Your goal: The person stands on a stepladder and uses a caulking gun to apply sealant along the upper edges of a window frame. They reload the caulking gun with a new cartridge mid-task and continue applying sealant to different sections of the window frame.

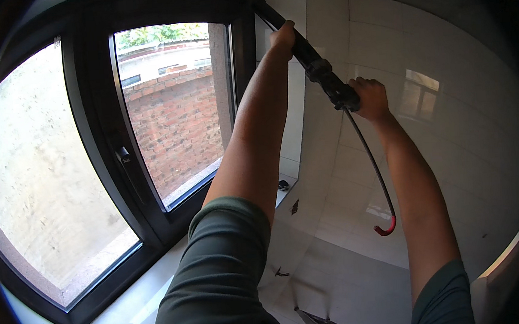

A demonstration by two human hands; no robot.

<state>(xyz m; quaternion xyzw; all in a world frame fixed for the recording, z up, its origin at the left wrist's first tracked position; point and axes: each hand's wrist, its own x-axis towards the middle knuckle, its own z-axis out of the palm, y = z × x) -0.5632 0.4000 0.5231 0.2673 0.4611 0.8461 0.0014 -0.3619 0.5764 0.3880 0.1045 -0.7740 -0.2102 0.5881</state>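
Observation:
A long black caulking gun (307, 55) slants across the upper part of the head view, its front end up at the top right corner of the dark window frame (242, 43). My left hand (284, 38) is closed around its barrel near that end. At the rear, my right hand (370, 98) grips the handle; the trigger is mostly hidden. From the back of the gun a thin plunger rod (370, 157) hangs down, ending in a red hook (386, 228). Whether any sealant is coming out cannot be made out.
Glass panes with a black handle (125, 156) fill the left side, with a brick wall outside. Pale glossy tiles (450, 130) cover the right wall. A small black object (283, 185) sits on the sill corner. Below, metal legs (313, 322) show between my arms.

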